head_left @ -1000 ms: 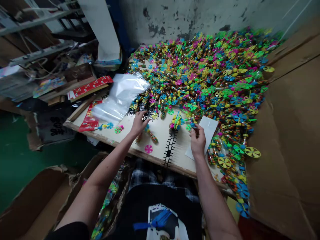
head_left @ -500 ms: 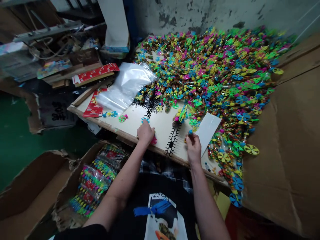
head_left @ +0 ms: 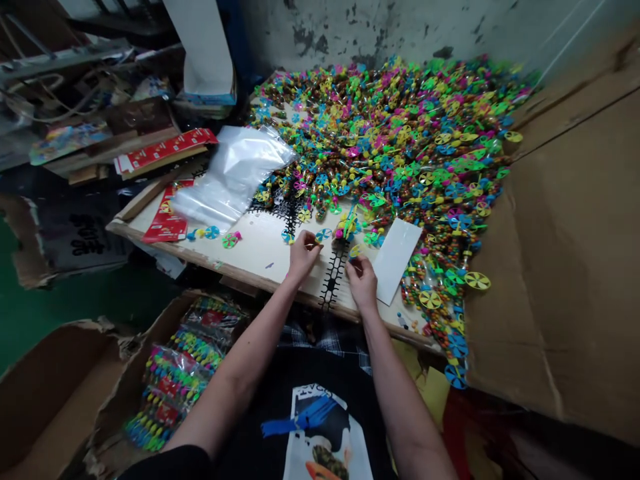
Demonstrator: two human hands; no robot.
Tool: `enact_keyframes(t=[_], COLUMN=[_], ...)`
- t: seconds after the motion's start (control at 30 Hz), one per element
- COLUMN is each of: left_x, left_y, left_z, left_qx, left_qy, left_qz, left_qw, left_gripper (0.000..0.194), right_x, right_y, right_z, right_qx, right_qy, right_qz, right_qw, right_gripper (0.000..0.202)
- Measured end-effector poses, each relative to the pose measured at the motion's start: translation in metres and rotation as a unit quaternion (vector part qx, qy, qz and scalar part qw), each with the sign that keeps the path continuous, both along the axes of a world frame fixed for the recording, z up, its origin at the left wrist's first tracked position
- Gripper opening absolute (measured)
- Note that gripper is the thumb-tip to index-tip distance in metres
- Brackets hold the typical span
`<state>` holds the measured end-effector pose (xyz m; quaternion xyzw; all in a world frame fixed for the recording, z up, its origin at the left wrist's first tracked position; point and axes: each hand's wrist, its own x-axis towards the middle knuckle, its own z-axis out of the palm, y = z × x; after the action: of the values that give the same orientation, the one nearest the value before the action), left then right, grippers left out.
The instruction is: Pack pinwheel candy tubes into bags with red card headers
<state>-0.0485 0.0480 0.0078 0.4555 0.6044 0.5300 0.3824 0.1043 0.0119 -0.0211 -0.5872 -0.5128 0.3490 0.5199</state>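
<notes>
My left hand [head_left: 303, 257] is closed in a pinch over the pale table, with a toy fan with a blue wheel [head_left: 323, 235] at its fingertips. Just to the right, my right hand [head_left: 363, 283] pinches a toy fan with a yellow wheel [head_left: 355, 251]; its lower part is hidden by the fingers. Between the two hands lies a black plastic clip strip [head_left: 330, 283]. At its far end rests a small bunch of colourful toy fans [head_left: 346, 227]. Another blue-wheeled fan [head_left: 287, 237] lies behind my left hand.
A large heap of toy fans with beads [head_left: 380, 140] covers the back and right. Clear bags [head_left: 233, 173], red cards [head_left: 167, 217] and a white card [head_left: 399, 260] lie on the table. Cardboard [head_left: 555, 267] walls the right side; an open carton [head_left: 107, 407] holds packed toys below left.
My left hand has moved right and lifted from the table edge area. My right hand has come left and forward, so both are closer together. The pink wheel by my left hand no longer shows.
</notes>
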Motion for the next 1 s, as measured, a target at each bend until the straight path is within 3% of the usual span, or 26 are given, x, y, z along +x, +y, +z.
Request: enact_keyframes(t=[0.17,0.3,0.5,0.63,0.77,1.0], left_x=[0.015,0.011,0.002,0.002,0.007,0.013], left_y=[0.003,0.0,-0.006,0.001,0.009,0.011], left_z=[-0.012,-0.02,-0.027,-0.03,-0.03,-0.027], left_qx=[0.029,0.028,0.056,0.064,0.049,0.031], left_qy=[0.035,0.078,0.126,0.121,0.089,0.042], left_qz=[-0.051,-0.083,-0.132,-0.125,-0.138,-0.151], left_qw=[0.998,0.993,0.982,0.983,0.985,0.987], left_gripper=[0.015,0.01,0.019,0.021,0.025,0.026], right_x=[-0.004,-0.006,-0.002,0.003,0.002,-0.001], right_y=[0.008,0.014,0.013,0.015,0.025,0.027], right_z=[-0.002,-0.007,-0.009,0.001,0.006,-0.01], right_qx=[0.03,0.029,0.036,0.032,0.046,0.04], right_qy=[-0.076,-0.095,-0.135,-0.135,-0.198,-0.261], right_qz=[-0.002,-0.015,-0.025,-0.047,-0.034,0.016], right_qw=[0.997,0.995,0.99,0.989,0.978,0.964], right_gripper=[0.023,0.025,0.02,0.017,0.012,0.019])
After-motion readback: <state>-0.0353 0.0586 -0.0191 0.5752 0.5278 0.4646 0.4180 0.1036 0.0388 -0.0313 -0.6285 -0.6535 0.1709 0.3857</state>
